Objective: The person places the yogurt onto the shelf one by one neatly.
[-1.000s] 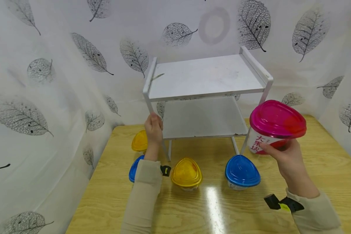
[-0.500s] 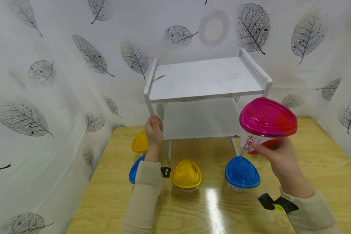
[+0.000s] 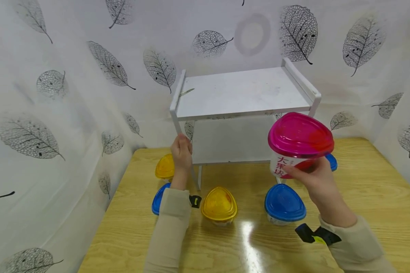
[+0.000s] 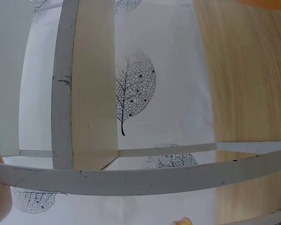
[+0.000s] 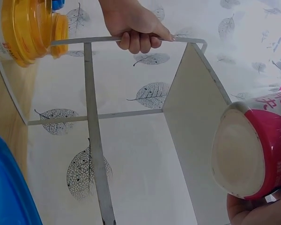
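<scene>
The right hand [image 3: 319, 182] is carrying a rounded white-and-red plastic tub with a glossy magenta lid [image 3: 300, 136] leftward; over the last second it has been moving inward from the rack's right side. Its fingers are clamping the tub's wall, thumb across the printed label. The tub is now hanging above the counter [image 3: 205, 254], overlapping the right front of the white two-tier shelf rack [image 3: 242, 91] in the head view. This is judged to be bringing the load nearer the tiers, with placement still outstanding. The left hand [image 3: 182, 151] is staying put, fingers curling round the rack's left front post, apparently steadying it.

A blue lid [image 3: 332, 162] is now showing beyond the right hand. A blue-lidded tub [image 3: 284, 203] is standing near the rack's right front, a yellow-lidded tub [image 3: 219, 204] near its middle. Another yellow lid [image 3: 164, 167] and another blue lid [image 3: 158, 199] are showing beside the left arm, partly hidden.

The upper shelf is overhanging the lower one, limiting headroom. The tub is hiding part of the right front post; contact there cannot be determined.
</scene>
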`<state>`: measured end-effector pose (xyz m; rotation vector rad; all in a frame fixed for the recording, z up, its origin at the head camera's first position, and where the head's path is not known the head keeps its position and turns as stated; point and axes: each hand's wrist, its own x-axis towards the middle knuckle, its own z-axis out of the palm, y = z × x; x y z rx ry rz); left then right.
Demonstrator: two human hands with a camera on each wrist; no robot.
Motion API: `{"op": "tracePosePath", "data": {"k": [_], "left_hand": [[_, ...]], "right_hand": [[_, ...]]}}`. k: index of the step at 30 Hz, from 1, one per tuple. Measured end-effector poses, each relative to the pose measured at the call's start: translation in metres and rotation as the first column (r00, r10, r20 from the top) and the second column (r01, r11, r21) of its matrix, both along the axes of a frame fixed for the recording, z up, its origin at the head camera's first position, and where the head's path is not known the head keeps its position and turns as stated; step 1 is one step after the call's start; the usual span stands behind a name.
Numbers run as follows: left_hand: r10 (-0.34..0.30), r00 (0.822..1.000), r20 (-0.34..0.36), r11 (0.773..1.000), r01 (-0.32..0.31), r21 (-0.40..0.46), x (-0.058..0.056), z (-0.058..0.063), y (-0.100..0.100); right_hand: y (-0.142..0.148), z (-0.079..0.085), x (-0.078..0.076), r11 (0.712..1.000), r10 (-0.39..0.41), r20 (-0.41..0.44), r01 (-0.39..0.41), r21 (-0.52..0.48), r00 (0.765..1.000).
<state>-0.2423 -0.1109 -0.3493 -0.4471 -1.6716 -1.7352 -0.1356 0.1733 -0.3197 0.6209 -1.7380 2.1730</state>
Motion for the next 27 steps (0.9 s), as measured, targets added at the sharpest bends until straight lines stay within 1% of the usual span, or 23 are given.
{"op": "tracePosePath", "data": {"k": [4, 9, 16, 21, 27], "left_hand": [[0.015, 1.000, 0.007, 1.000, -0.015, -0.013, 0.001, 0.001, 0.000], [0.009, 1.000, 0.029, 1.000, -0.009, -0.010, 0.001, 0.001, 0.000], [0.010, 1.000, 0.018, 1.000, -0.009, -0.007, 0.001, 0.001, 0.000], [0.003, 1.000, 0.029, 1.000, -0.002, -0.010, 0.002, 0.000, 0.000], [0.001, 1.000, 0.024, 1.000, -0.001, -0.020, 0.002, 0.000, -0.001]], "right_hand": [[-0.004, 0.002, -0.001, 1.000, -0.003, -0.004, 0.003, 0.020, 1.000], [-0.009, 0.007, -0.002, 0.999, -0.009, -0.006, 0.009, 0.042, 1.000], [-0.013, 0.013, -0.004, 0.998, -0.003, -0.011, 0.003, 0.063, 1.000], [-0.015, 0.018, -0.007, 0.998, 0.031, -0.070, -0.026, 0.065, 0.997], [-0.019, 0.027, -0.010, 0.996, 0.046, -0.130, -0.036, 0.077, 0.990]]}}
